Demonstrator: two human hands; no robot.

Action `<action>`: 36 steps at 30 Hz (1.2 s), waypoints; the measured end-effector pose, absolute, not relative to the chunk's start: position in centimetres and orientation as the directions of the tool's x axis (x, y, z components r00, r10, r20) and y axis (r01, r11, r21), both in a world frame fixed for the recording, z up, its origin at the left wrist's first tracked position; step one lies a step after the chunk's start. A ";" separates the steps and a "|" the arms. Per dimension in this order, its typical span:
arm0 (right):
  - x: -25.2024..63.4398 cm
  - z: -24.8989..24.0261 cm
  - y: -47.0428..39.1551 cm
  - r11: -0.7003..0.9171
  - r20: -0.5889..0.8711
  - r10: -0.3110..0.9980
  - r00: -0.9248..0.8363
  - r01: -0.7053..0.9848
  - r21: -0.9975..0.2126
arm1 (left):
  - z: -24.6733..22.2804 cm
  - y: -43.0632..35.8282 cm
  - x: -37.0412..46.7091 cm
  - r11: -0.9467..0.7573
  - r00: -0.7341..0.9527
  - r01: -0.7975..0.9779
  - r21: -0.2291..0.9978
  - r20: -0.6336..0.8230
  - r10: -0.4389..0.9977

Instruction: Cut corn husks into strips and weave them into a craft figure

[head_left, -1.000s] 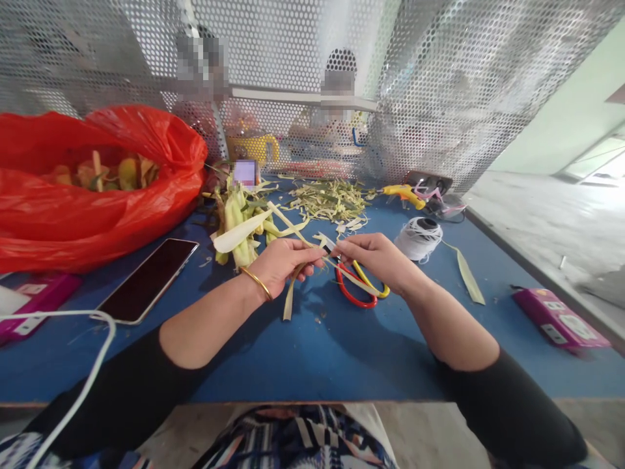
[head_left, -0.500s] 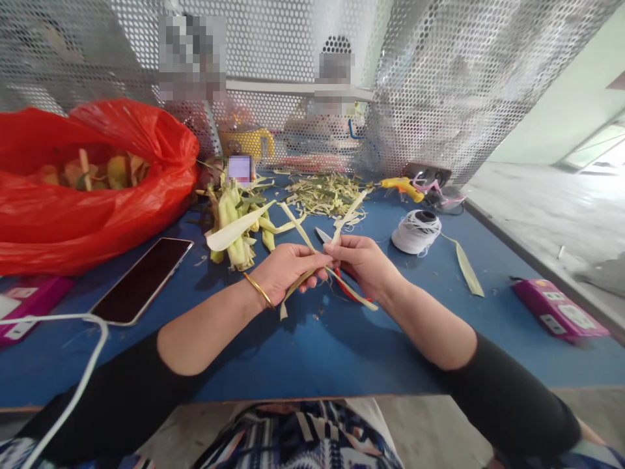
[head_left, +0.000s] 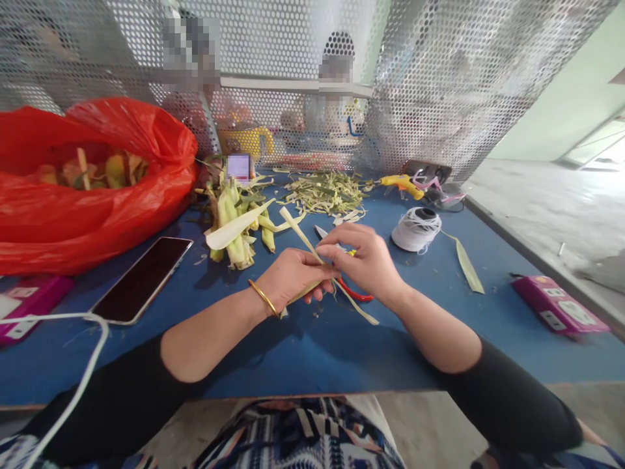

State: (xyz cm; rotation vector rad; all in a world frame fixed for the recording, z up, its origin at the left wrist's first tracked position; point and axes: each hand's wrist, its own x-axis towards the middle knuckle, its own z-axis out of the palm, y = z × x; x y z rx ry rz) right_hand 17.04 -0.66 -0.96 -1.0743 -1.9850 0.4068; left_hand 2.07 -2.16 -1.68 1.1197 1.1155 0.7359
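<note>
Out over the middle of the counter (head_left: 317, 365), back from its front edge, the left hand (head_left: 293, 277) has its grip closed on pale husk strips (head_left: 299, 228), thin, flat and creamy yellow-green, one end poking toward the back edge, a narrow tail slanting frontward! The right hand (head_left: 365, 257) crowds in, fingertips at the raised piece, but whether its grip pinches it, I can't tell.
</note>
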 end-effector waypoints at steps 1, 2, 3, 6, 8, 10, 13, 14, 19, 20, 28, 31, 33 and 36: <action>16.8 -1.1 -0.8 0.535 0.418 0.845 -0.334 0.496 -0.684 | -1.8 -2.3 2.2 0.299 0.319 0.081 0.951 -0.309 0.896; 16.6 -1.4 -0.9 0.473 0.342 0.875 -0.342 0.458 -0.752 | -1.9 -2.3 2.2 0.294 0.325 0.091 0.951 -0.308 0.894; 16.4 -1.7 -0.9 0.418 0.291 0.897 -0.332 0.426 -0.802 | -1.9 -2.4 2.2 0.293 0.331 0.095 0.951 -0.308 0.892; 16.1 -2.4 -0.7 0.379 0.302 0.919 -0.252 0.366 -0.850 | -2.2 -2.4 2.3 0.295 0.359 0.080 0.952 -0.303 0.883; 16.1 -2.7 -0.5 0.414 0.366 0.910 -0.195 0.382 -0.826 | -2.3 -2.4 2.2 0.311 0.383 0.059 0.948 -0.310 0.870; 16.3 -2.6 -0.3 0.451 0.426 0.890 -0.161 0.442 -0.776 | -2.4 -2.3 2.2 0.349 0.393 0.029 0.937 -0.332 0.857; 16.7 -2.0 -0.7 0.544 0.583 0.799 -0.143 0.583 -0.603 | -2.4 -2.0 1.9 0.412 0.355 -0.083 0.907 -0.359 0.863; 16.7 -1.7 -1.0 0.578 0.647 0.747 -0.154 0.631 -0.517 | -2.3 -1.8 1.7 0.417 0.332 -0.142 0.898 -0.354 0.874; 16.2 -1.3 -2.6 0.603 0.584 0.751 -0.309 0.681 -0.415 | -1.6 -0.7 0.9 0.302 0.229 -0.404 0.864 -0.224 0.947; 15.9 -1.6 -2.7 0.562 0.516 0.801 -0.303 0.675 -0.477 | -1.5 -0.6 0.8 0.284 0.221 -0.423 0.860 -0.206 0.953; 14.9 -3.2 -2.1 0.377 0.315 0.926 -0.207 0.523 -0.765 | -1.6 -0.6 0.9 0.243 0.173 -0.414 0.877 -0.186 0.967; 14.8 -3.3 -2.1 0.345 0.284 0.938 -0.197 0.499 -0.795 | -1.7 -0.6 0.9 0.248 0.166 -0.396 0.884 -0.197 0.966; 14.8 -3.4 -2.2 0.332 0.272 0.943 -0.192 0.481 -0.812 | -1.8 -0.6 0.9 0.248 0.162 -0.382 0.890 -0.199 0.966; 14.8 -3.4 -2.2 0.331 0.266 0.942 -0.204 0.427 -0.842 | -1.8 -0.5 0.9 0.222 0.156 -0.365 0.904 -0.176 0.972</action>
